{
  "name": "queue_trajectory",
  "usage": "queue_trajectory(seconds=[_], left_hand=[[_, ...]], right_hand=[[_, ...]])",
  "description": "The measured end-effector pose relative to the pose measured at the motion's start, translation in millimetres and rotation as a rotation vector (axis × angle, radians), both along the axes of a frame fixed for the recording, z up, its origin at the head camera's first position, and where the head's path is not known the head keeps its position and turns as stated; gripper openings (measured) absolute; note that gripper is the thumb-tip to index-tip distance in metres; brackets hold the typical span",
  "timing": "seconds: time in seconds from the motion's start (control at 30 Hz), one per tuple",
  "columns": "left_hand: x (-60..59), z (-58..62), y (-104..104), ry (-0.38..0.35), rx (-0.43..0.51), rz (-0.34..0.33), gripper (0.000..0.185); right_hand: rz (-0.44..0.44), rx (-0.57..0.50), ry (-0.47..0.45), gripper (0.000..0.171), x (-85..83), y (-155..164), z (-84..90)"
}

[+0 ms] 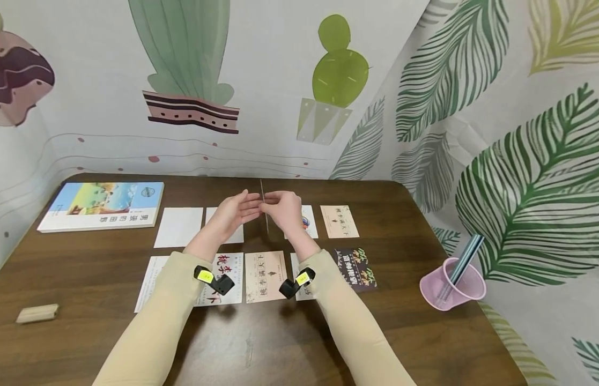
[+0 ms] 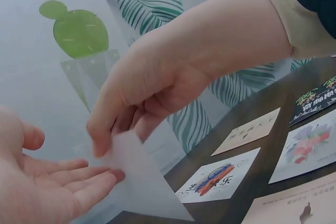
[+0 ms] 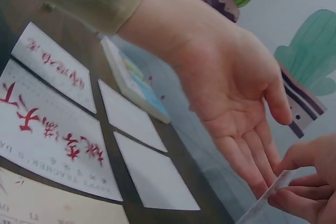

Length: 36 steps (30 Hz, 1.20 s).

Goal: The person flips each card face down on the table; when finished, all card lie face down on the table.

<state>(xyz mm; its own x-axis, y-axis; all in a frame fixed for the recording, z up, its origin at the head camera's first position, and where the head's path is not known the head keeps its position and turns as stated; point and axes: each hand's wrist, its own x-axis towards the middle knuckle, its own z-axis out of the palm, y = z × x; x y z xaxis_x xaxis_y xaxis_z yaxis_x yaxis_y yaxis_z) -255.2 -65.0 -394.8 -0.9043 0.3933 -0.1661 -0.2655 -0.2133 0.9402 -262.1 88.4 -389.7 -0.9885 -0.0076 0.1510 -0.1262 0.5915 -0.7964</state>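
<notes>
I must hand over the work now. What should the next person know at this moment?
Right hand: pinches a white card and holds it on edge above the table.
Left hand: open, palm up, fingertips touching that card.
Other cards lie flat in two rows, some face up such as the beige card and the black card, and some showing blank white, like the one beside the book.
Done: the held card is lifted. Left: it is not yet laid down.
</notes>
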Motion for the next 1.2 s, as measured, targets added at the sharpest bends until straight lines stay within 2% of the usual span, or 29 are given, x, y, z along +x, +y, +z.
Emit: queue_trajectory(seconds=[0.13,0.27,0.37,0.5,0.6,0.8,1.13,1.2], left_hand=[[1.3,0.5,-1,0.025,0.011,-0.051,0.057],[1.5,-3.0,-2,0.037,0.002,-0.081,0.057],[0.4,-8.2,-3,0.029,-0.010,-0.082,0.058],[0.0,-17.3,-6,0.010,-0.043,-0.068,0.058],[-0.1,-25.1,-9,-0.015,-0.063,-0.060,0.057],[-1.7,-37.1,-10,-0.064,-0.085,-0.067,0.057],[0.0,-39.5,-9,-0.080,-0.115,-0.064,0.057],[-0.1,-40.4,-9,-0.089,-0.118,-0.058,0.057]], right_hand=[[-0.032,-0.019,-0.010,0.024,-2.5,7,-1.4],[-0.085,-0.044,-0.026,0.024,-7.8,13,-10.9],[-0.121,-0.122,-0.063,0.024,-12.3,19,-21.7],[-0.144,-0.257,-0.157,0.024,-16.1,26,-38.7],[-0.161,-0.290,-0.198,0.024,-17.1,29,-50.4],[-0.182,-0.213,-0.209,0.024,-15.9,31,-60.7],[-0.153,0.020,-0.204,0.022,-15.3,33,-62.3],[-0.147,0.035,-0.208,0.022,-14.8,33,-61.1]])
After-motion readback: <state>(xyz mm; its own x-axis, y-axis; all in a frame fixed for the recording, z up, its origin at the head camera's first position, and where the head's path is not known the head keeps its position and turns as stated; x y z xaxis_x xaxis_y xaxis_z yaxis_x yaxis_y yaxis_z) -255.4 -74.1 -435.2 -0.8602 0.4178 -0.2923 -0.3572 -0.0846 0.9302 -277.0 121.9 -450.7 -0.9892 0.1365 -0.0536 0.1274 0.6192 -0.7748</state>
